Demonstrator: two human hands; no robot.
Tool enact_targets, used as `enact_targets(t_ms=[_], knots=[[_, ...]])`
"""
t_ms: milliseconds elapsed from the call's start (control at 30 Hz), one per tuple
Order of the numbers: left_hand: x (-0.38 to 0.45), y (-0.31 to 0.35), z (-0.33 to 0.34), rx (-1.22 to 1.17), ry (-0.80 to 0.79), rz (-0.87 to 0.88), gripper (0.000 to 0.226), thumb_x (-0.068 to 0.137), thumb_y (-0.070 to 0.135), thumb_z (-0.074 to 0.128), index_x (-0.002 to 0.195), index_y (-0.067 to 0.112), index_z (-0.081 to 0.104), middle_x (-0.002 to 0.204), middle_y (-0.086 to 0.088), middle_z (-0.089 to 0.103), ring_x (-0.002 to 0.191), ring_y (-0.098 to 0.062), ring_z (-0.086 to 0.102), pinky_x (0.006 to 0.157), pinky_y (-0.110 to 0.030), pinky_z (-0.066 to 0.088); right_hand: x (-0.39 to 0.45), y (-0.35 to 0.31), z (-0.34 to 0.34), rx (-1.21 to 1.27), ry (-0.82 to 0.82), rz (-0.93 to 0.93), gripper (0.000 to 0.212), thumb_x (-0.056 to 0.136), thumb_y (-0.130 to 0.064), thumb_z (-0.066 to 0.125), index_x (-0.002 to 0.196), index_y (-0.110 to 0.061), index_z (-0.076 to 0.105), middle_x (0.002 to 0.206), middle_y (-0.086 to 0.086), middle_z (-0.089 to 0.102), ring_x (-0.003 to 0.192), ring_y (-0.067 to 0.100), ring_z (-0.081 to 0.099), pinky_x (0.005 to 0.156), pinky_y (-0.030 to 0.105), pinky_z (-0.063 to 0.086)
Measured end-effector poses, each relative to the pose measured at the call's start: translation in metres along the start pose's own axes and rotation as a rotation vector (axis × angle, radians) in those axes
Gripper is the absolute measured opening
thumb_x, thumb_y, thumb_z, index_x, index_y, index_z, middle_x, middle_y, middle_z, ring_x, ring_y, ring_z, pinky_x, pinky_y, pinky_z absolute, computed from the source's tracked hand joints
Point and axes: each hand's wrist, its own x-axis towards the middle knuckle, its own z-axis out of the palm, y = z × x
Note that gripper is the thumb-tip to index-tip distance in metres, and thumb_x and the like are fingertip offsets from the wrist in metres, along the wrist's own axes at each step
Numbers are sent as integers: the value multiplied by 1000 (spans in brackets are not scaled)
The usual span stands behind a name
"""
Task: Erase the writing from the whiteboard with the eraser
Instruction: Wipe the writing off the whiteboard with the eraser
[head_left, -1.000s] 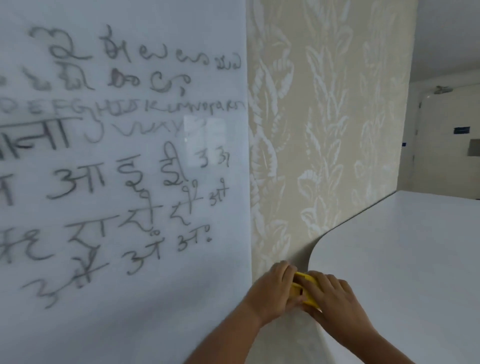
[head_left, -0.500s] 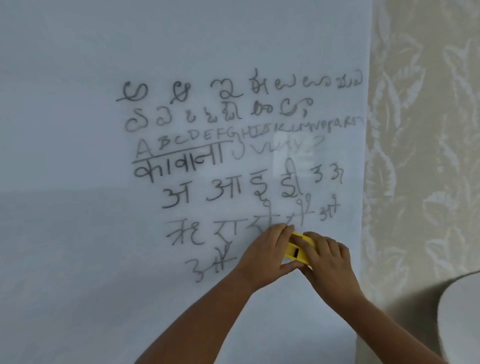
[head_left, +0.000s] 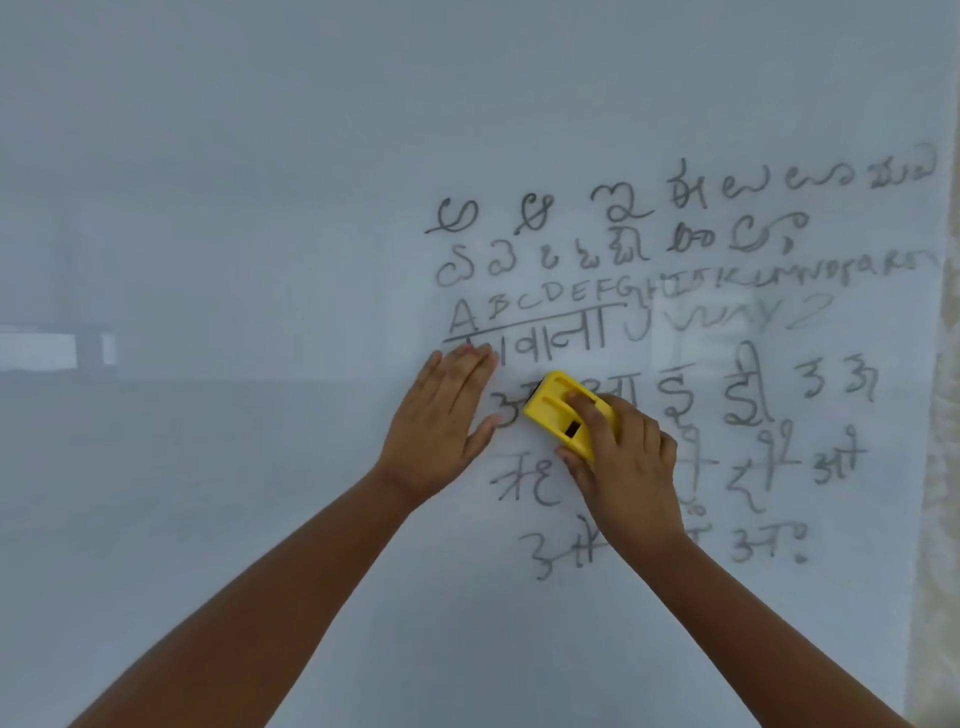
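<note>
- The right hand is closed around the yellow eraser, fingers over its back, pressing it flat against the whiteboard at the middle of the frame.
- The left hand holds nothing; it lies open and flat on the board just left of the eraser, seemingly bracing.
- The writing fills the right half of the frame in several rows, all of it apparently intact, so I judge the wiping is only starting.
- The eraser sits on the third row from the bottom, at its left end.
- The next move likely calls for firm strokes rightward across the rows, then up and down.
- The board's right edge meets patterned wallpaper at the far right of the frame; strokes should stop there.
- The left half of the board is blank, so there is plenty of room to sweep.
</note>
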Motion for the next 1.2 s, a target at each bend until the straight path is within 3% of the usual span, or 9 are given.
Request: enact_targets(t_ms=[200, 367, 500, 633, 867, 1033, 1200], knots=[[-4, -55, -15, 227, 5, -256, 57, 93, 29, 33, 143, 0, 33, 150, -16, 32, 140, -31, 23, 114, -45, 14, 29, -37, 3, 5, 77, -5, 51, 91, -42, 41, 135, -18, 33, 117, 21, 54, 95, 36, 54, 78, 48, 43], [-8, -62, -9, 273, 30, -212, 57, 93, 27, 34, 143, 1, 31, 150, -16, 32, 140, -29, 22, 115, -44, 14, 56, -66, 4, -21, 148, 45, 56, 89, -34, 54, 138, -12, 36, 117, 26, 53, 91, 40, 54, 73, 47, 43], [-11, -65, -6, 275, 51, -205, 57, 93, 27, 33, 144, 2, 30, 151, -15, 31, 141, -27, 19, 115, -44, 15, 99, -69, -3, -40, 216, 92, 59, 93, -39, 45, 144, -20, 24, 122, 26, 48, 95, 40, 50, 76, 50, 41], [-12, -67, -5, 260, 58, -205, 57, 93, 26, 32, 145, 2, 29, 151, -14, 30, 141, -27, 19, 115, -44, 15, 144, -71, 1, -109, 182, 164, 59, 95, -43, 38, 146, -24, 15, 126, 23, 43, 100, 36, 45, 81, 46, 37], [-12, -66, -6, 250, 67, -199, 56, 92, 24, 34, 144, 2, 32, 150, -14, 32, 140, -28, 23, 114, -45, 18, 125, -86, 16, -180, 165, 12, 57, 93, -42, 43, 144, -22, 25, 122, 23, 51, 89, 37, 50, 72, 46, 39], [-13, -68, -4, 245, 78, -204, 57, 92, 24, 32, 144, 3, 30, 151, -13, 31, 141, -27, 22, 115, -44, 17, 160, -93, 7, -206, 187, 174, 58, 94, -45, 36, 146, -27, 15, 126, 21, 45, 95, 35, 47, 75, 46, 39], [-13, -67, -4, 257, 79, -198, 57, 91, 24, 33, 144, 3, 32, 151, -13, 31, 141, -27, 22, 115, -44, 17, 148, -107, 13, -215, 152, -8, 55, 94, -45, 37, 144, -27, 21, 126, 20, 49, 90, 35, 49, 70, 44, 39]])
